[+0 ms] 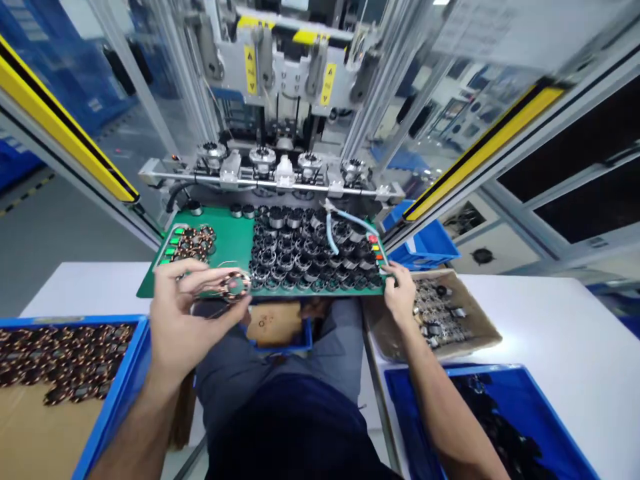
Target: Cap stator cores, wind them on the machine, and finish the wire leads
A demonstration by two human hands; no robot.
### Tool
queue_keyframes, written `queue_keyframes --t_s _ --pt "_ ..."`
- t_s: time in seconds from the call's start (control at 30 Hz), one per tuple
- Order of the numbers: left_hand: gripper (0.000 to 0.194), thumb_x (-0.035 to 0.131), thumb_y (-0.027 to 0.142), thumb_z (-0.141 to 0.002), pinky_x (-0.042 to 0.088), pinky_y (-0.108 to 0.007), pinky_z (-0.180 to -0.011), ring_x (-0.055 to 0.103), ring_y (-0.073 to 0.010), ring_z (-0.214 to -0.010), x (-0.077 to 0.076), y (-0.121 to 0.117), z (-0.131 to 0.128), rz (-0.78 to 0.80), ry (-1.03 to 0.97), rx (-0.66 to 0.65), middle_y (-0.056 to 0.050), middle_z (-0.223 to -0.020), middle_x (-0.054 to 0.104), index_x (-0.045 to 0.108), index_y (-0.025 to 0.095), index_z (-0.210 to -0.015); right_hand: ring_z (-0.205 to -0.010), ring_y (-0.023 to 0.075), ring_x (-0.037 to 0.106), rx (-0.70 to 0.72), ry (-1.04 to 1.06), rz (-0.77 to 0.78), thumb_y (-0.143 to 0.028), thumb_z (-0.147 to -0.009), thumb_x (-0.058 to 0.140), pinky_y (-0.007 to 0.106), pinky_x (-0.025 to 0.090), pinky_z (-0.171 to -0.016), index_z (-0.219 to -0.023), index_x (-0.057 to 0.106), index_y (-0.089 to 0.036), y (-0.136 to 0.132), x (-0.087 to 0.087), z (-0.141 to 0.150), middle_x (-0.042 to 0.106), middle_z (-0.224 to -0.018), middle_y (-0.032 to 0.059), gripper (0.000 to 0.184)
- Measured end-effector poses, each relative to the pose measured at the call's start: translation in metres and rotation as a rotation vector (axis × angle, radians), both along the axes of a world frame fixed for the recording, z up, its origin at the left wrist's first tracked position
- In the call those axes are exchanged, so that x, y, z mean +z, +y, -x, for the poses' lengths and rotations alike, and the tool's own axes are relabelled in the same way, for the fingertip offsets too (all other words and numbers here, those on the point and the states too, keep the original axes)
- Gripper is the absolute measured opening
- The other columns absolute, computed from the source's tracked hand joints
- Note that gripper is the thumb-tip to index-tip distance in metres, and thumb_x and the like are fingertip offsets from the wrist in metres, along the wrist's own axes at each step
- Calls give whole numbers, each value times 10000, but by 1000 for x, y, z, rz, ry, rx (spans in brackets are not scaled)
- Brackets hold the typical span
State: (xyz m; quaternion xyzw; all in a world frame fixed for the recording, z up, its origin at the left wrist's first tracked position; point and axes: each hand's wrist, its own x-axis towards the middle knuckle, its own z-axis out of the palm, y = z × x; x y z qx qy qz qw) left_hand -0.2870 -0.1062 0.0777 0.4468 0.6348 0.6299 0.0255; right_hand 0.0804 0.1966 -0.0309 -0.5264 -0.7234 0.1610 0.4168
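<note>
My left hand [187,313] pinches a copper-wound stator ring [236,287] between thumb and fingers, above the front left of the green mat [233,243]. Thin wire ends stick out from the ring. Beside that hand lies a pile of similar copper-wound rings [197,241]. My right hand [400,293] rests at the mat's front right corner, by a strip of coloured buttons [376,248]; its thumb and fingers are apart and nothing shows between them. Rows of black ring-shaped parts [300,257] cover the mat's middle and right. Blue-handled pliers [330,230] lie on top of them.
Behind the mat stands a machine with several round fixtures [263,157] on a rail. Yellow-edged posts [480,157] flank it. A blue bin [143,333] of wound rings is left; a carton [480,333] of metal parts and a blue bin [540,400] of black parts are right.
</note>
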Motion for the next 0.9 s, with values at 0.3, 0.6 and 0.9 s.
queue_keyframes --t_s 0.3,0.6,0.9 --pt "574 1037 336 -950 827 -282 -763 946 -217 -962 -28 -2 -50 153 246 -383 -26 -1392 858 816 403 -1475 -1053 261 902 572 430 487 -623 -1145 795 384 745 -863 -1684 708 -320 -165 42 45 906 -1346 112 624" --pt "277 974 175 -1056 772 -322 -692 939 -204 -800 -71 -17 -86 112 597 -194 84 -1097 968 895 375 -1231 -1091 217 935 704 583 846 -530 -1017 1054 327 783 -949 -1457 862 -290 -183 41 82 953 -1209 44 537" --pt "202 850 296 -1108 689 -284 -673 881 -192 -730 -153 -18 -72 452 -19 -405 33 -888 925 940 318 -929 -996 275 961 642 684 843 -652 -958 1066 387 805 -832 -1472 856 -332 -169 35 70 952 -1088 16 641"
